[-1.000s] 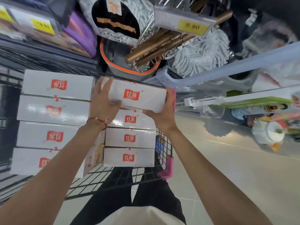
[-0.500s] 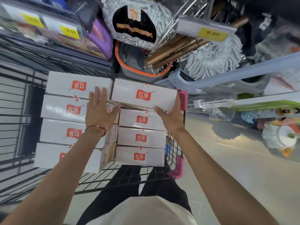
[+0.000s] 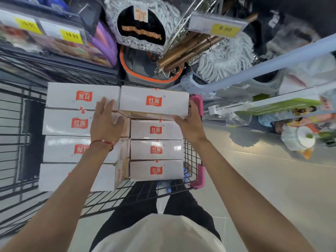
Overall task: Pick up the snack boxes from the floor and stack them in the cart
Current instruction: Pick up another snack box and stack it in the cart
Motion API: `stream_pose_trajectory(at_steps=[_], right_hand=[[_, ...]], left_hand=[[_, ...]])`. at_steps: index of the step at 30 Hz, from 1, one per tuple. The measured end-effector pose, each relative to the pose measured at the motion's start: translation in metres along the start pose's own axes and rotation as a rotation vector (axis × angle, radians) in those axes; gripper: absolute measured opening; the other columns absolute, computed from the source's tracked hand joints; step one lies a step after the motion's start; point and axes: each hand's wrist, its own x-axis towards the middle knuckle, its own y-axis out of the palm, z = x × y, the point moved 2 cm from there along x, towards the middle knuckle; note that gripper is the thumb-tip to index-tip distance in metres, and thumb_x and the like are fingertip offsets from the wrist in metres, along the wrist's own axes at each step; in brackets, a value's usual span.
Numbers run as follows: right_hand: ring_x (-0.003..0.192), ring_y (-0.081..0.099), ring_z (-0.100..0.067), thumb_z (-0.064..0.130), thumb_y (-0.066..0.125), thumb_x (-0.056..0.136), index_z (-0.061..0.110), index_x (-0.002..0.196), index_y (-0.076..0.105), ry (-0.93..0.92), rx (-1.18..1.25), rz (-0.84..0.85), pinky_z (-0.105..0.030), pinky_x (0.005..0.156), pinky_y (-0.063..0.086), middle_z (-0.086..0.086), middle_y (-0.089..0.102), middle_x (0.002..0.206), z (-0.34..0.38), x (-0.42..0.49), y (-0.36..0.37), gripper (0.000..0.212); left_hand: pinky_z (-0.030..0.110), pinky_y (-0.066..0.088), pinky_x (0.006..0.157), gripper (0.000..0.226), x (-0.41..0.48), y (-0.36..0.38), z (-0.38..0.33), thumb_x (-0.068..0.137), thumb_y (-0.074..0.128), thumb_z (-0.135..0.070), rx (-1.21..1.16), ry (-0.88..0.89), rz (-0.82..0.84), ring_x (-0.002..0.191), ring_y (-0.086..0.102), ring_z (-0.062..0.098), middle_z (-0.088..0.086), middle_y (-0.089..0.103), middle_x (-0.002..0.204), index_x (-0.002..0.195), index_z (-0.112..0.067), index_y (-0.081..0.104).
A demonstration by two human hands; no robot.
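Several white snack boxes with red logos lie in two columns inside the black wire cart. One white snack box sits at the far end of the right column, raised above the three boxes nearer me. My right hand grips that box at its right near corner, beside the cart's pink corner guard. Over the left column lies my left hand, flat with fingers spread, its fingertips at the top box's left edge and its thumb by the near edge.
Beyond the cart stand store shelves with yellow price tags, mop heads, wooden handles and a grey bucket with an orange rim. Grey tiled floor stretches to the right. My black trousers show below the cart.
The held box has moved away from me and down onto the far end of the right column. My left hand has slid off its left end and flattened onto the left column.
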Motion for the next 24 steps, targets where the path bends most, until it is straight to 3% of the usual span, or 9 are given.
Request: stream_pose_trajectory(at_steps=[4,7,10,12,13,15,19,24], right_hand=[[0.118,0.061,-0.014,0.006,0.07,0.094,0.013,0.149,0.046,0.08,0.188,-0.056,-0.038,0.113,0.048,0.011,0.065,0.119,-0.003,-0.032,-0.01,0.06],[0.115,0.06,-0.019,0.028,0.077,0.077,0.009,0.137,0.056,0.13,0.288,-0.11,-0.041,0.114,0.045,-0.009,0.063,0.134,-0.013,-0.059,-0.021,0.067],[0.116,0.062,-0.017,0.007,0.068,0.095,0.007,0.131,0.062,0.098,0.219,-0.154,-0.024,0.101,0.052,-0.008,0.065,0.133,-0.016,-0.095,-0.039,0.036],[0.108,0.062,-0.015,0.002,0.062,0.099,0.012,0.122,0.065,0.073,0.219,-0.195,-0.022,0.09,0.051,-0.009,0.068,0.125,-0.027,-0.116,-0.052,0.026],[0.105,0.063,-0.016,0.001,0.062,0.099,0.017,0.118,0.065,0.071,0.251,-0.212,-0.024,0.088,0.051,-0.009,0.07,0.122,-0.035,-0.127,-0.058,0.025],[0.097,0.067,-0.016,0.0,0.061,0.1,0.024,0.119,0.061,0.09,0.347,-0.246,-0.027,0.086,0.054,-0.006,0.07,0.116,-0.051,-0.148,-0.07,0.03],[0.077,0.064,0.002,-0.005,0.058,0.1,0.012,0.13,0.058,0.122,0.467,-0.343,-0.015,0.07,0.052,-0.001,0.065,0.105,-0.093,-0.195,-0.101,0.035],[0.095,0.064,-0.007,0.002,0.062,0.1,0.015,0.135,0.06,0.134,0.596,-0.444,-0.026,0.087,0.051,0.002,0.068,0.108,-0.145,-0.265,-0.139,0.037]], left_hand=[[0.046,0.03,0.119,0.052,-0.032,-0.007,-0.013,0.096,0.061,-0.017,-0.09,0.074,-0.03,0.147,0.03,0.03,0.008,0.037,0.159,0.147,-0.013,0.047],[0.044,0.033,0.117,0.051,-0.059,0.0,-0.025,0.095,0.06,-0.012,-0.152,0.145,0.023,0.141,0.038,0.034,0.013,0.044,0.152,0.145,-0.011,0.049],[0.043,0.033,0.118,0.053,-0.087,0.01,-0.041,0.097,0.059,-0.014,-0.182,0.168,0.085,0.14,0.04,0.031,0.011,0.045,0.151,0.148,-0.015,0.045],[0.032,0.028,0.116,0.053,-0.105,0.018,-0.053,0.098,0.059,-0.014,-0.193,0.193,0.124,0.14,0.04,0.027,0.007,0.047,0.15,0.148,-0.016,0.044],[0.03,0.027,0.115,0.052,-0.114,0.023,-0.058,0.098,0.059,-0.014,-0.194,0.21,0.141,0.138,0.041,0.025,0.005,0.048,0.148,0.148,-0.017,0.044],[0.039,0.033,0.117,0.052,-0.132,0.033,-0.069,0.098,0.06,-0.016,-0.211,0.241,0.162,0.136,0.044,0.024,0.004,0.05,0.147,0.147,-0.02,0.045],[0.045,0.04,0.113,0.047,-0.177,0.05,-0.094,0.098,0.06,-0.014,-0.274,0.323,0.2,0.132,0.049,0.017,-0.001,0.053,0.145,0.144,-0.021,0.05],[0.033,0.044,0.104,0.044,-0.246,0.073,-0.131,0.097,0.059,-0.009,-0.292,0.446,0.262,0.126,0.054,0.014,-0.004,0.058,0.139,0.14,-0.02,0.055]])
